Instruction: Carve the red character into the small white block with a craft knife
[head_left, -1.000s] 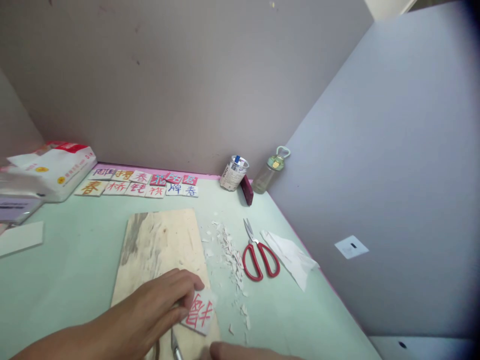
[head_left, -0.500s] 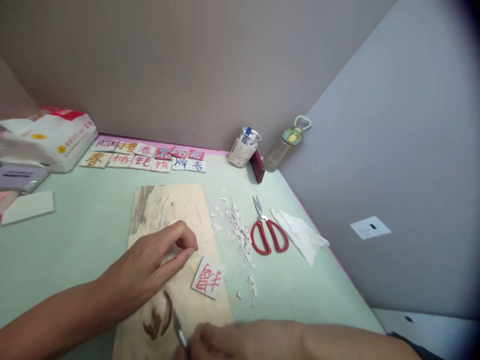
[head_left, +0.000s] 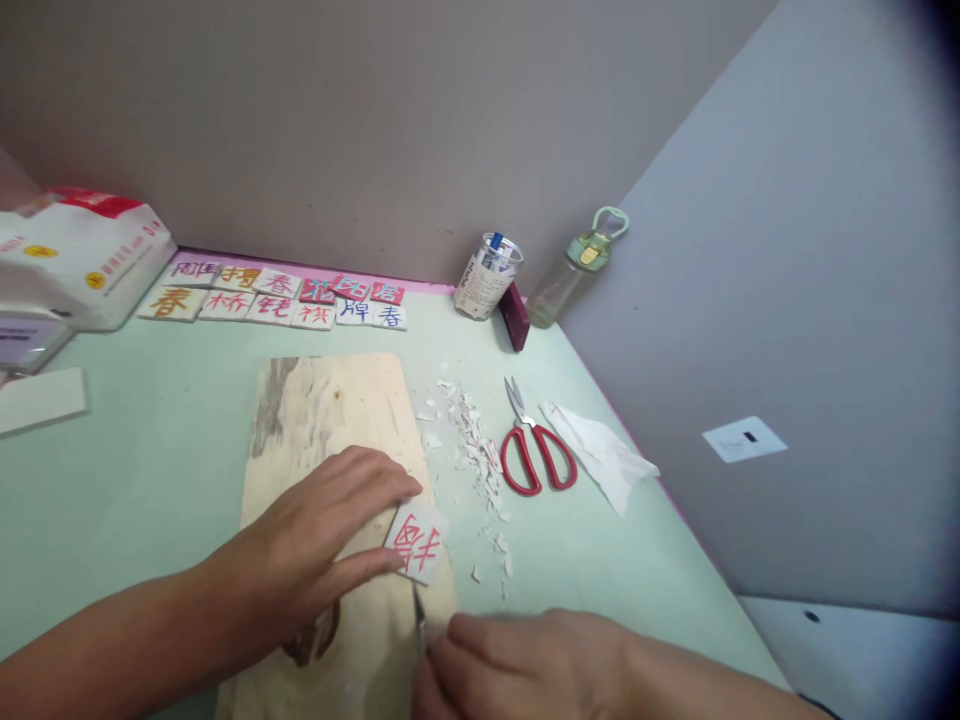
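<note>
A small square white tile [head_left: 417, 541] with a red handwritten character lies on the wooden board [head_left: 341, 400], near its right edge. My left hand [head_left: 341, 520] holds it, thumb at its lower left side and fingers at its top edge. In my right hand [head_left: 517, 660], at the bottom of the view, is a slim craft knife [head_left: 420, 618]. Its blade points up toward the tile's lower edge, a little apart from it. Most of the knife's handle is hidden by my fingers.
White shavings [head_left: 476, 450] lie right of the board. Beyond them are red-handled scissors [head_left: 536, 450] and a crumpled tissue [head_left: 600, 455]. Lettered tiles [head_left: 281, 300] line the back edge. A can [head_left: 484, 285], a bottle [head_left: 562, 285] and a tissue pack [head_left: 97, 260] stand behind.
My left hand has opened from a curled pose and taken hold of the tile. My right hand has moved the knife right and up, closer to the tile.
</note>
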